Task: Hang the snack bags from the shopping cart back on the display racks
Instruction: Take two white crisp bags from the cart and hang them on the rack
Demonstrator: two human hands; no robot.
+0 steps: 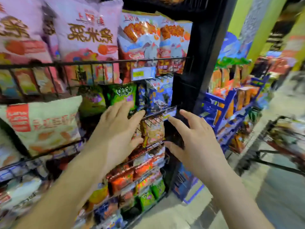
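Here, both hands hover empty before the display rack (99,62), fingers spread and loose. Between them an orange snack bag (154,131) hangs on the wire, long axis 12 to 6, top at 12. It is at 3 o'clock of the left hand (118,128) and 9 o'clock of the right hand (196,141); blur hides any touch. The bags left to hang sit in the shopping cart (270,129), well off at 3 o'clock and nearer the right hand; which way they lie is too blurred to tell.
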